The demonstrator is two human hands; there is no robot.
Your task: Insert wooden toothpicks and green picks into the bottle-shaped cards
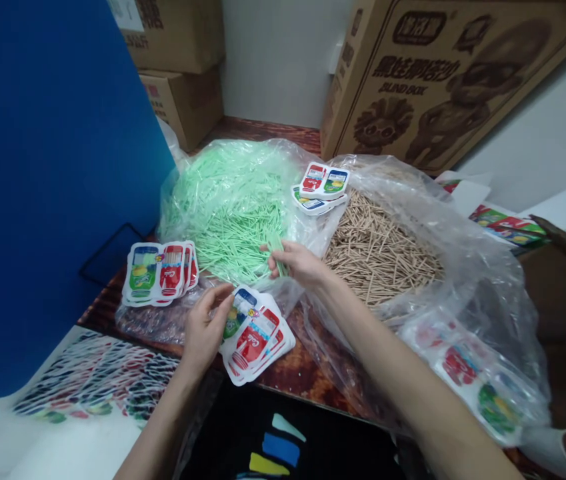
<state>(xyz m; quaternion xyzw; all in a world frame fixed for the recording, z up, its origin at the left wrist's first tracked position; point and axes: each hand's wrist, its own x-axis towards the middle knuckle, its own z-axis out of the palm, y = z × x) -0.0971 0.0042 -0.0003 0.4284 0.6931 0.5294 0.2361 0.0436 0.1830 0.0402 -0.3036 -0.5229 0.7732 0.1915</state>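
My left hand (207, 325) grips the upper left edge of a printed pouch (257, 337), red "Cola" on one half and blue-green on the other. Several like it are fanned out beneath. Fingers of my right hand (299, 261) close around a small bundle of light green sticks (277, 253). That hand is at the lower right edge of a heap of green sticks (237, 230) in a clear plastic bag. To its right, brown sticks (377, 253) fill a second clear bag. A stack of filled pouches (159, 273) lies left of my left hand.
More pouches (323, 185) lie between the bags. A sheet of packs in plastic (463, 367) is at the right. Behind stand cardboard boxes (427, 87), with a blue panel (53, 180) on the left. A white tube (563, 450) lies at the lower right.
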